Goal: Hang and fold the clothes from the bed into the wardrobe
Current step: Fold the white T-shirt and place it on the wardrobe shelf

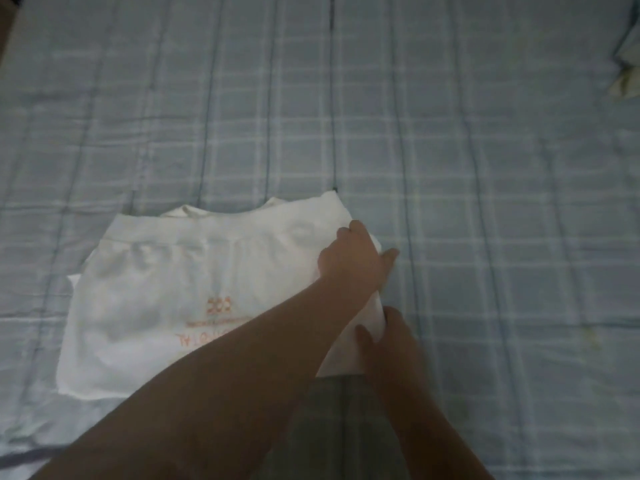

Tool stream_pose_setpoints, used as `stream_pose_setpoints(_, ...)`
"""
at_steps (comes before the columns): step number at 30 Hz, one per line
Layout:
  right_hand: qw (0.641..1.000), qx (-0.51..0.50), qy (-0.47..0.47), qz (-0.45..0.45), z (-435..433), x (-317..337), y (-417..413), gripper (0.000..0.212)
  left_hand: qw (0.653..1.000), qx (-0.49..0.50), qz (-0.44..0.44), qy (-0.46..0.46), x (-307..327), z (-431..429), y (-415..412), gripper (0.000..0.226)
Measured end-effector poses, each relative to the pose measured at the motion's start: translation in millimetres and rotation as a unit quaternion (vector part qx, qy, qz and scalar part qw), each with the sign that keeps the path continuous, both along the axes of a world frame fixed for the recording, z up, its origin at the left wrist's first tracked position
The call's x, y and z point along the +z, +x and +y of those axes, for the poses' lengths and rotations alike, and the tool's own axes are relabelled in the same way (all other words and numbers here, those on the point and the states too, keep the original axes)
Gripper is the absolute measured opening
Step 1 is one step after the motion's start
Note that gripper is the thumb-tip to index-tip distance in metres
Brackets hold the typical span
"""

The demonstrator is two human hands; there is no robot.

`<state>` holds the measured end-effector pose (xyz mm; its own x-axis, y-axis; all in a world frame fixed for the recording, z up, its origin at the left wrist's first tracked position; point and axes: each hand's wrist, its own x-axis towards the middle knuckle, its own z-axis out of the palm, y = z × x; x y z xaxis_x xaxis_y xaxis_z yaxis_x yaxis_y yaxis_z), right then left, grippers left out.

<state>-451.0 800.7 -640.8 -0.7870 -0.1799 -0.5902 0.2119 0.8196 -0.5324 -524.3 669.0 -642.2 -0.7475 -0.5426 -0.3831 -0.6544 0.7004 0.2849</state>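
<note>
Left hand (353, 261), right hand (384, 341) grip white shirt (166, 289) edge; pillow (628, 64) far corner.

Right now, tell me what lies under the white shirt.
The checked sheet shows around the shirt and runs beneath it. Its own collar peeks out at the far edge, folded under. Anything else beneath is covered.

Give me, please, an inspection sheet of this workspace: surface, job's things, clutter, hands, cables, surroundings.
Surface: bed, pale checked sheet, lightly creased.
Job's things: white shirt, orange print, lying flat, partly folded.
Clutter: pale cloth at the far right edge.
Hands: left hand and right hand both grip the shirt's right edge.
Cables: dark strip at near left, unclear what.
Surroundings: brown patch in top left corner, unclear.
</note>
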Motion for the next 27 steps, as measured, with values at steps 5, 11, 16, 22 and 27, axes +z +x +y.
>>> stream_pose_setpoints(5,0.999,0.024,0.017,-0.024,8,-4,-4,0.024,0.998,0.004,-0.001,-0.059,-18,14,-9,0.073)
stream_pose_setpoints(11,0.998,0.018,0.0,-0.065,10,-7,-8,0.027,0.994,0.055,0.076,0.054,-7,16,-6,0.048)
stream_pose_setpoints(16,0.989,-0.021,-0.09,-0.112,7,-4,-7,0.005,0.985,0.072,0.07,0.143,1,-3,3,0.032)
stream_pose_setpoints(22,0.986,-0.049,-0.155,-0.037,-16,26,34,0.022,0.944,0.093,0.208,0.239,20,-42,36,0.047)
stream_pose_setpoints(27,0.988,-0.034,-0.147,0.031,-68,61,88,0.034,0.932,0.002,0.283,0.226,59,-113,87,0.065)
